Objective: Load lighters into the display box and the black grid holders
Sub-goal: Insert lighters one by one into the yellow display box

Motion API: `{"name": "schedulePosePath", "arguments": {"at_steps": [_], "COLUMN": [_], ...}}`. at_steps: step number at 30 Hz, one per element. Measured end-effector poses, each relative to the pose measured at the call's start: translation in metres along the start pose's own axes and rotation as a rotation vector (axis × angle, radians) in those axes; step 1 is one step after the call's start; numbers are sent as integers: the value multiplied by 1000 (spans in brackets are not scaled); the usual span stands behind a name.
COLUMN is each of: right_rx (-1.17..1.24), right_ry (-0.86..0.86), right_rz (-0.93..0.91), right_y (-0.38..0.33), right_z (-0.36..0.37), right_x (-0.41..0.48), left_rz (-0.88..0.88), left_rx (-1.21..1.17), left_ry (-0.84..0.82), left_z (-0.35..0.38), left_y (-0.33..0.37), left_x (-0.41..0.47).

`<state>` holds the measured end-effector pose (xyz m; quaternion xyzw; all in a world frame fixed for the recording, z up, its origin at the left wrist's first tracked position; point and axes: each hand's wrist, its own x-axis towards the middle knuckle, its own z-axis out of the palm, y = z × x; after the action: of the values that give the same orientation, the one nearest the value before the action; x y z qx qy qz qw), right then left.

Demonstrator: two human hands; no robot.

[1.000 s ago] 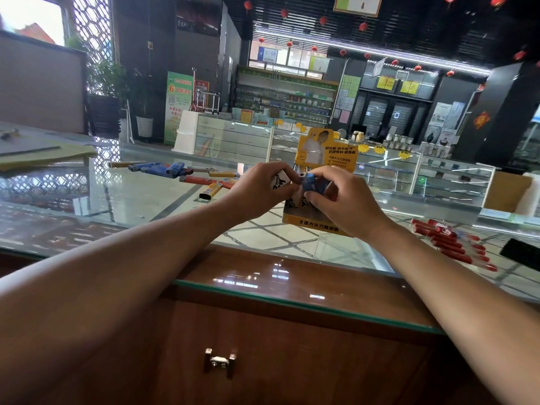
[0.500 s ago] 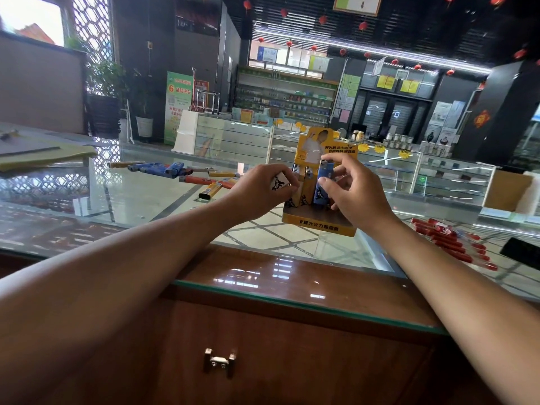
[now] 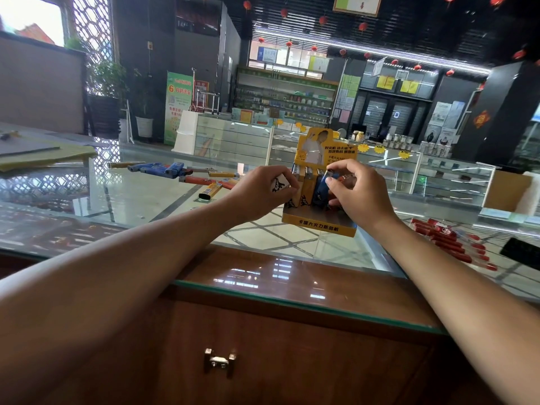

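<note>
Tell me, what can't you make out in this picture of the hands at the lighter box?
Head view:
- Display box: its right slots, covered by the right hand.
- White lighter: mostly wrapped in the left hand.
- Blue lighter: whether it sits in its slot; that hand hides it.
- Black object: cut off by the right edge.
- Red lighters: too blurred to count.

A yellow display box (image 3: 318,225) carries black lettering; a blue lighter (image 3: 320,190) and a white lighter (image 3: 280,182) bear black prints; loose lighters (image 3: 450,244) show red; the cabinet front (image 3: 292,346) is brown.
</note>
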<state>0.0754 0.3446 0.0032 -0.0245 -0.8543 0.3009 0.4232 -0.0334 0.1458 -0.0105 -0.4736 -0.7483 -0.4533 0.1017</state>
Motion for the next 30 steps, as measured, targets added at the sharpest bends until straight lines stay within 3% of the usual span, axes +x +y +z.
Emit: {"name": "schedulePosePath", "arguments": {"at_steps": [30], "right_rx": [-90], "right_ry": [-35], "right_rz": [-4], "right_y": [7], "right_z": [1], "right_x": [4], "left_rz": [-8], "left_rx": [3], "left_ry": [-34], "left_z": [0], "left_y": [-1], "left_x": [0]}}
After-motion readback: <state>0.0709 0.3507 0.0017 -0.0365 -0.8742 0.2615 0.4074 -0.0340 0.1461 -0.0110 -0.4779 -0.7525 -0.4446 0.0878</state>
